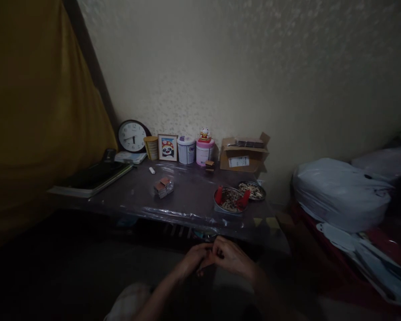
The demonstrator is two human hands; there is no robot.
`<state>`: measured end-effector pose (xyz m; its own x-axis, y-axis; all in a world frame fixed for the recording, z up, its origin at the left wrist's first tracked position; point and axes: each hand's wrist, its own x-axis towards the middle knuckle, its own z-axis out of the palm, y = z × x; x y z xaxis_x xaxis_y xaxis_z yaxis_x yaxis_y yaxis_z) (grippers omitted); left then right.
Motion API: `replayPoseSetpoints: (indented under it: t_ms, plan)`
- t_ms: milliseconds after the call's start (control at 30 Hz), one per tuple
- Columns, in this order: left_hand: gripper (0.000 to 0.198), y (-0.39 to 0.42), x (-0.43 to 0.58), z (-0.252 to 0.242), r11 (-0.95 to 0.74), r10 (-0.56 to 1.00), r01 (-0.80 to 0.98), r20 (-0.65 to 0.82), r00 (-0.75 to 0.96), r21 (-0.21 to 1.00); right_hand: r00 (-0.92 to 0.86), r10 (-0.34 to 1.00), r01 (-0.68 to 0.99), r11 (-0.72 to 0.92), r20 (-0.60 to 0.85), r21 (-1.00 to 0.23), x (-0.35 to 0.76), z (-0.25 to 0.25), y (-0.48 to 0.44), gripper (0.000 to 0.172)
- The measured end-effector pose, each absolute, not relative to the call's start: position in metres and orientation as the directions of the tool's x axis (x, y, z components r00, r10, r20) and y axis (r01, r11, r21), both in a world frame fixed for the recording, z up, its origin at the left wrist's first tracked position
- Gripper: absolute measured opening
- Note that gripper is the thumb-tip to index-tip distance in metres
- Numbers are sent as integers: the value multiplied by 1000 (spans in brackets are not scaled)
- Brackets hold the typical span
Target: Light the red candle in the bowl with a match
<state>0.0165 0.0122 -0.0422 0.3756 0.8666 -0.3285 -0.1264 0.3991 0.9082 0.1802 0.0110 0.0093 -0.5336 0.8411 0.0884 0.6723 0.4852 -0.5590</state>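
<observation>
Fingers (pixel 221 243) bunched around half-hidden orange-brown piece (pixel 211 259), shadowy, forearms (pixel 165 287) cropped

The piece (pixel 207 261) in the fingers (pixel 220 244) is dull orange. The tabletop (pixel 190 185) is dark grey-brown, the stack (pixel 162 188) on it copper-topped with paler sides. The front bowl (pixel 230 210) holds dark-speckled cream bits and two bright red pieces (pixel 219 195). The clock (pixel 132 137) has black numerals on white and a dark rim. One tub (pixel 186 154) is white with purple markings, another (pixel 204 154) pink-lidded; the figurine (pixel 205 133) is white, red and gold. The carton (pixel 225 159) is brown, the curtain (pixel 36 98) mustard, the wall (pixel 187 67) greyish with mottled flecks.
</observation>
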Motion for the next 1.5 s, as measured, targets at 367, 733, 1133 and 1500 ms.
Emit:
replayPoseSetpoints:
  t_ms: [367,733,1133,1500]
  plan:
    - [49,17,15,-39,327,921,-205,-261,290,923,-427,882,645,452,200,-617,185,14,21,14]
    - [36,11,18,-33,243,952,-268,-176,251,932,-463,839,668,542,286,-510,179,21,14,20]
    - [35,11,20,-19,237,954,-316,-159,254,919,-258,903,361,420,343,-833,171,16,20,16]
    - [33,12,14,-8,139,990,-396,-130,51,908,-209,895,395,446,394,-803,159,13,15,14]
